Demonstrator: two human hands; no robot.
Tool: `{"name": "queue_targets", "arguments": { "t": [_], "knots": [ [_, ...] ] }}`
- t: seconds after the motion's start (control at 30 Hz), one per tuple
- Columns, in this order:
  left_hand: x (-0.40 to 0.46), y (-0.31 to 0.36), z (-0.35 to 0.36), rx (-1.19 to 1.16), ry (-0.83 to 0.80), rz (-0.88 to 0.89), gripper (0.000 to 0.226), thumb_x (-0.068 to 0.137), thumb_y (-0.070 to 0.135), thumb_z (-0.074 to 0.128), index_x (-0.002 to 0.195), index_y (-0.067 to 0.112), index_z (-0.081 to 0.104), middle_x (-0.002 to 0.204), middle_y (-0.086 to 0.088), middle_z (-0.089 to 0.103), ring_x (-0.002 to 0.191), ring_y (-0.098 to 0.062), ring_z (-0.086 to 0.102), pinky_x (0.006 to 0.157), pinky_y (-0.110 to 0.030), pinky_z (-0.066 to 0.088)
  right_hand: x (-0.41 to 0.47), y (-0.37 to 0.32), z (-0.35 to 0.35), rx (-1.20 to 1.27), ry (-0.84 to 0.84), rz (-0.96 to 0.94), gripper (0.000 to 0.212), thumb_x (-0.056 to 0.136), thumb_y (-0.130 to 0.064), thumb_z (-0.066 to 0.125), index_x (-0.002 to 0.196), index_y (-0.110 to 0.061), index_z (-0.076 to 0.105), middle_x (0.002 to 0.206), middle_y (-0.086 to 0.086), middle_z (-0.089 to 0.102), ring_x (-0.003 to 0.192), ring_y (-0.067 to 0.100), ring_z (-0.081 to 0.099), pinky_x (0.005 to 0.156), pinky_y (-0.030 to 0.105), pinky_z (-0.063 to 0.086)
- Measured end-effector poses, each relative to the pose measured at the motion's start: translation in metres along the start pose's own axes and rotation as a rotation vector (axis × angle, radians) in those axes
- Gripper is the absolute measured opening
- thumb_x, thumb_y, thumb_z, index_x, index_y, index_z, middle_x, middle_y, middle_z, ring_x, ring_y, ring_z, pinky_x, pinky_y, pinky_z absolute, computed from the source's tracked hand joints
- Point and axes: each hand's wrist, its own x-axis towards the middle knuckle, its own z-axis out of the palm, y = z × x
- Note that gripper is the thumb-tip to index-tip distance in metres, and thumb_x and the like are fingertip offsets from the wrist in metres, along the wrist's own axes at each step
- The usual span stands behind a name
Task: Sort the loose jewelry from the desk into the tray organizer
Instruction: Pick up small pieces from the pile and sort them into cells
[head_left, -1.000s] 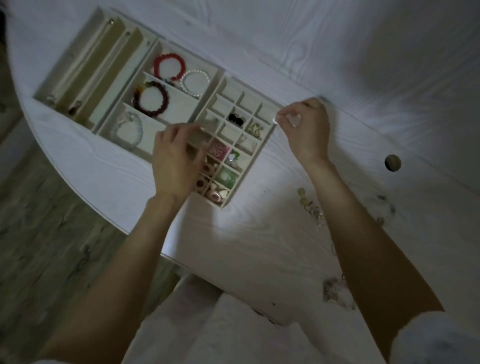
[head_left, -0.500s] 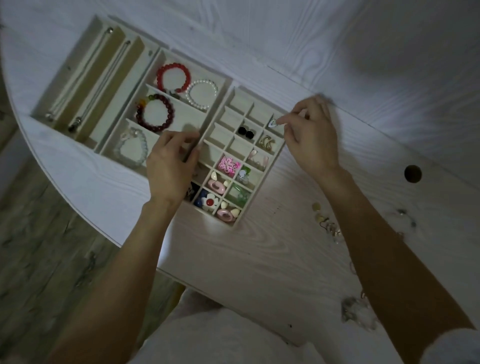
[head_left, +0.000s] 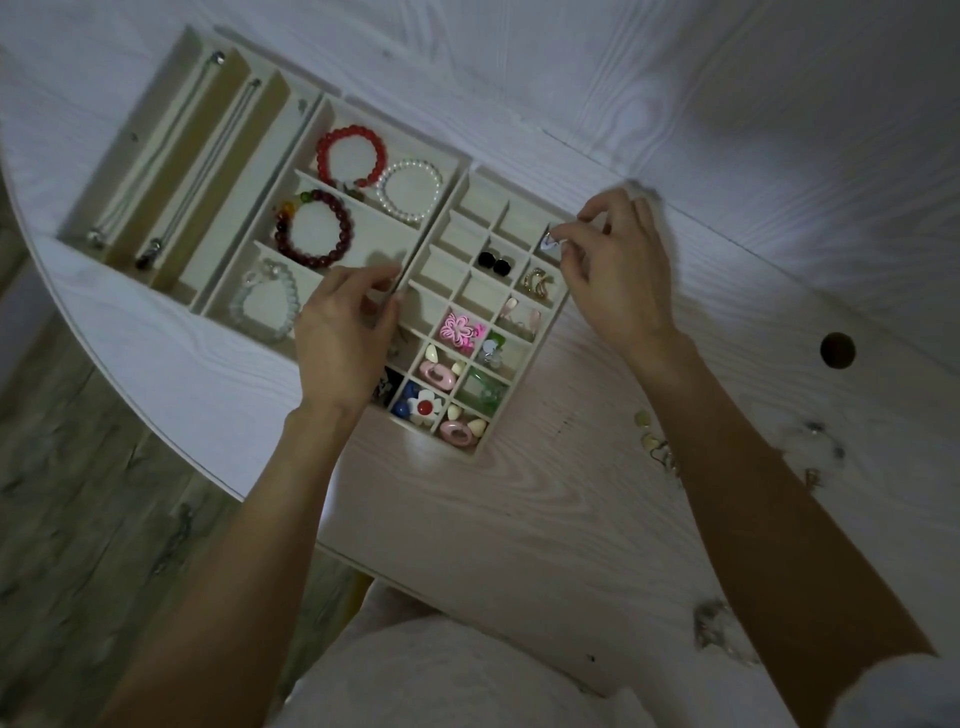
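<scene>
Pale wood forms the tray organizer (head_left: 462, 171), which is set on the white worktop (head_left: 519, 519). A small silvery earring (head_left: 549, 240) is pinched by the right hand (head_left: 615, 270) over a far right-column compartment, while the central divider is touched by the left hand (head_left: 345, 332) with loosely curled fingers. More loose jewelry (head_left: 657, 447) is scattered near the right forearm.

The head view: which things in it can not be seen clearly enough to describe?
- Small piece pinched by right hand: too small and dim to identify.
- Compartments under left hand: hidden by the hand.
- Loose jewelry on the desk: partly behind the right forearm, dim.
- Pile near the sleeve: blurred, partly covered.
</scene>
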Motion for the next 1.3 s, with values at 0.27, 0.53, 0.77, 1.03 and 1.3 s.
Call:
{"name": "queue_targets", "arguments": {
  "t": [0.27, 0.53, 0.77, 1.03, 1.3],
  "knots": [
    [0.002, 0.000, 0.001, -0.007, -0.013, -0.010, 0.021, 0.089, 0.019, 0.066, 0.109, 0.013, 0.069, 0.096, -0.004, 0.065, 0.066, -0.005, 0.050, 0.068, -0.008, 0.036, -0.004, -0.007, 0.003, -0.119, 0.018, -0.007, 0.025, 0.087, -0.015, 0.050, 0.100, -0.012, 0.070, 0.103, 0.011, 0.056, 0.093, 0.028, 0.051, 0.073, 0.035, 0.044],
    [0.001, 0.001, 0.000, 0.009, -0.017, 0.005, 0.020, 0.089, 0.019, 0.065, 0.108, 0.012, 0.068, 0.098, -0.004, 0.065, 0.065, -0.006, 0.050, 0.066, -0.012, 0.036, -0.007, -0.006, 0.003, -0.142, 0.068, 0.018, 0.024, 0.087, -0.015, 0.050, 0.095, -0.011, 0.072, 0.102, 0.011, 0.057, 0.094, 0.028, 0.052, 0.074, 0.036, 0.044],
    [-0.006, 0.019, -0.001, 0.061, 0.022, 0.127, 0.022, 0.087, 0.018, 0.065, 0.106, 0.009, 0.068, 0.093, -0.011, 0.060, 0.083, -0.024, 0.056, 0.067, -0.027, 0.042, -0.012, -0.005, -0.004, -0.107, 0.045, -0.022, 0.023, 0.087, -0.013, 0.050, 0.100, -0.010, 0.069, 0.106, 0.012, 0.057, 0.096, 0.028, 0.052, 0.077, 0.035, 0.043],
    [-0.047, 0.063, 0.039, 0.143, -0.242, 0.325, 0.030, 0.079, 0.027, 0.067, 0.105, 0.012, 0.068, 0.095, -0.010, 0.066, 0.086, -0.032, 0.060, 0.071, -0.037, 0.050, -0.144, 0.031, -0.053, 0.014, 0.157, 0.295, 0.020, 0.087, -0.007, 0.058, 0.105, -0.009, 0.067, 0.091, 0.010, 0.062, 0.087, 0.017, 0.045, 0.077, 0.031, 0.041],
    [-0.053, 0.068, 0.039, 0.150, -0.205, 0.300, 0.028, 0.082, 0.019, 0.062, 0.109, 0.013, 0.068, 0.093, -0.010, 0.069, 0.085, -0.033, 0.061, 0.069, -0.039, 0.049, -0.207, 0.032, -0.053, 0.187, -0.073, 0.583, 0.032, 0.088, -0.018, 0.063, 0.118, -0.007, 0.059, 0.103, 0.010, 0.055, 0.084, 0.019, 0.053, 0.075, 0.026, 0.042]
  ]
}}
